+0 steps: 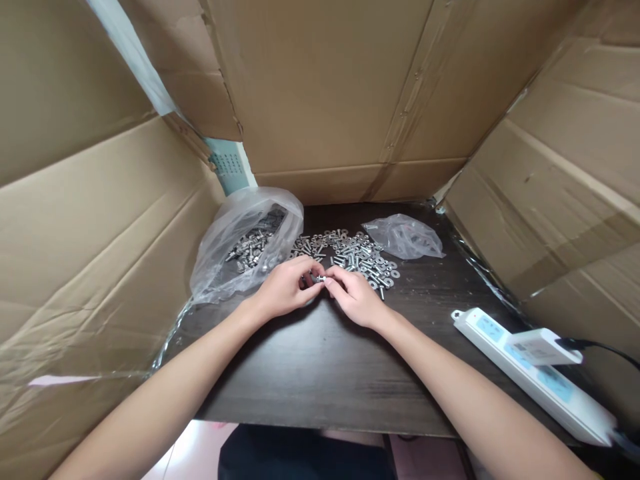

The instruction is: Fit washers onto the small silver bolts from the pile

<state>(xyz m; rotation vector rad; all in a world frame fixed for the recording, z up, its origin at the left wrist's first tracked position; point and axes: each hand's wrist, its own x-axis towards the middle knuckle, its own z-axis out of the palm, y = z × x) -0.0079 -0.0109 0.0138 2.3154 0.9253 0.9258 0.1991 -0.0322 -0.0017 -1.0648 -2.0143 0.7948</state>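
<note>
My left hand and my right hand meet over the dark wooden table. Both pinch a small metal bolt between their fingertips. Just beyond the hands lies a loose pile of bolts, nuts and washers. A large clear plastic bag with more metal fasteners inside lies to the left of the pile. A smaller clear bag lies to its right.
Brown cardboard walls stand close on the left, back and right of the table. A white power strip with a plugged-in white adapter lies at the right front edge.
</note>
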